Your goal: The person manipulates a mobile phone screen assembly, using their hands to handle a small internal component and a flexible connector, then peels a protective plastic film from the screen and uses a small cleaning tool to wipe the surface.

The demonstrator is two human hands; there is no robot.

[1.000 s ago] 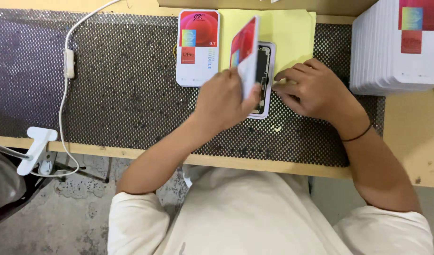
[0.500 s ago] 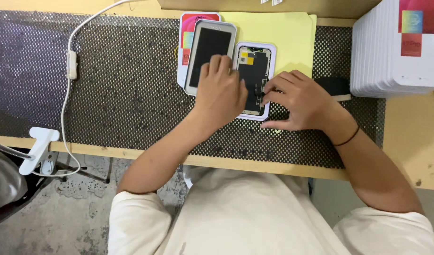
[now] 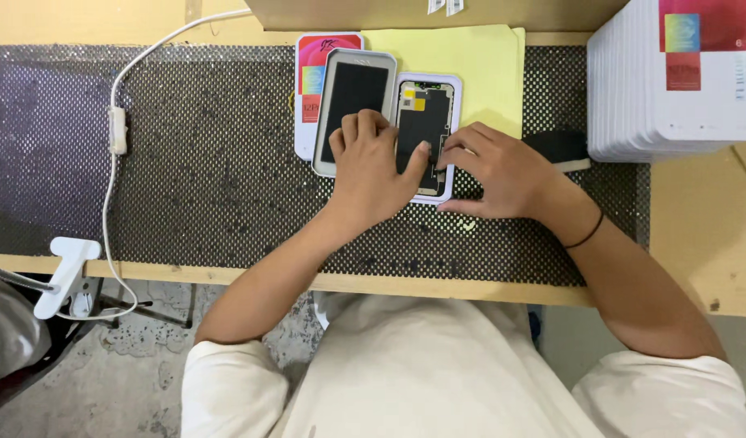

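phone screen part [image 3: 425,122] in white tray, back face up, near counter's far edge | left hand [image 3: 371,166] lies flat on it, fingers [image 3: 421,154] spread, thumb on its middle | right hand [image 3: 503,172] fingers curled at its right rim; grip unclear | grey-framed screen [image 3: 352,101] just left, lower end hidden under left hand

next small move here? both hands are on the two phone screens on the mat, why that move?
Probably lift the left hand clear. It lies across the grey-framed screen with its thumb on the white tray, covering part of the back-side-up screen in it. The right hand already pins that tray's right edge, so its fingers could then work.
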